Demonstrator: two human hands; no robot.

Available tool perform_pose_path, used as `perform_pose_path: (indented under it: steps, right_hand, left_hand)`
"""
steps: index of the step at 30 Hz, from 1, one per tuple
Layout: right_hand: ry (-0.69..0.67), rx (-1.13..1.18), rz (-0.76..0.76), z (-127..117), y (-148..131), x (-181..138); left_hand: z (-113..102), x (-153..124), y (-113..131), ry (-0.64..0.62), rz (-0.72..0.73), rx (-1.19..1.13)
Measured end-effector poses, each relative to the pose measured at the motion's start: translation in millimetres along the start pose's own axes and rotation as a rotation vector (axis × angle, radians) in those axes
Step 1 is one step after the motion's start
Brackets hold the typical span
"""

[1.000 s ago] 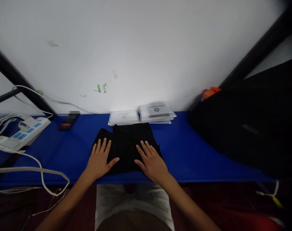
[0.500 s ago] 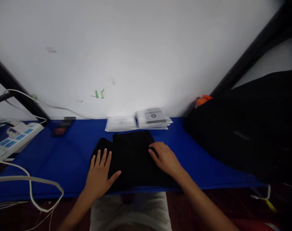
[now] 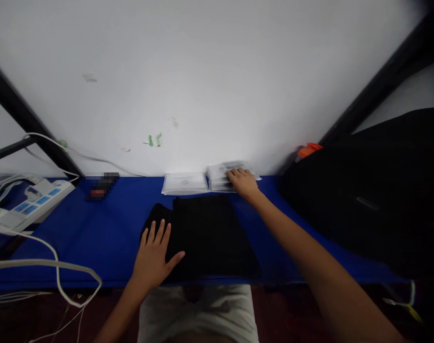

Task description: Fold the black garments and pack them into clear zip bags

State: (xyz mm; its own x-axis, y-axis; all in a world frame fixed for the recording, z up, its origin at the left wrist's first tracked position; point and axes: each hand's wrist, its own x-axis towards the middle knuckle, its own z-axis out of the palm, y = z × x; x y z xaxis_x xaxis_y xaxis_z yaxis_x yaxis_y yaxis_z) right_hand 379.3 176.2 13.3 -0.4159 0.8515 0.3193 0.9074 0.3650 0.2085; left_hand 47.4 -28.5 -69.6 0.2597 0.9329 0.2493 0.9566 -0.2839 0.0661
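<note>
Folded black cloth (image 3: 213,238), apparently a garment, lies flat at the front of the blue table. My left hand (image 3: 154,257) rests open on its left part, fingers spread and thumb out to the right. Behind the cloth are two stacks of pale plastic bags. My right hand (image 3: 243,182) reaches over the right stack of printed bags (image 3: 220,170), with its fingers on the top bag and slightly apart. The left stack of bags (image 3: 184,183) lies beside it, untouched.
A white power strip (image 3: 38,202) with plugs and loose white cables (image 3: 77,269) occupies the left side. A blurred-out dark object (image 3: 102,186) lies near the wall. At the right, a large black covering or bag (image 3: 363,190) hangs over the blue table (image 3: 95,238), near something orange (image 3: 309,150).
My right hand has left the right edge of the black cloth and moved forward onto the right stack of bags. My left hand stays on the cloth. The view has shifted slightly.
</note>
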Motion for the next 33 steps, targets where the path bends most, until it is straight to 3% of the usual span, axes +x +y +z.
perform_pose_path:
  steps: [3,6,8,11,14,17,23,29,33]
  right_hand:
    - [0.016,0.002,0.004,-14.3,-5.3,-0.8]
    - [0.060,0.022,-0.030,-33.9,-32.4,-16.6]
    - [0.128,0.071,-0.128,-44.5,-64.1,-37.2]
    - [0.202,0.128,-0.346,-50.8,-117.0,-73.5]
    - [0.162,0.174,-0.480,-48.6,-148.2,-102.3]
    - [0.128,0.251,-0.504,-44.6,-143.0,-121.5]
    - [0.230,0.255,-0.295,-33.5,-93.6,-152.4]
    - [0.349,0.387,-0.326,-39.5,-94.1,-161.4]
    - [0.420,0.618,-0.293,-46.5,-105.5,-157.9]
  left_hand:
    - [0.5,-0.9,-1.0,0.007,-0.010,-0.015]
    - [-0.1,-0.9,0.3,0.038,-0.010,-0.062]
    - [-3.9,0.9,5.2,0.140,-0.046,-0.127]
    - [-15.9,6.7,19.4,0.413,-0.089,-0.240]
    - [-29.2,14.4,33.7,0.508,0.113,-0.264]
    - [-35.7,20.6,36.0,0.423,0.312,-0.260]
    - [-38.6,29.6,25.8,0.402,0.352,-0.308]
    - [-45.4,50.3,72.3,0.364,0.522,-0.365]
    - [-46.8,62.6,98.3,0.433,0.547,-0.376]
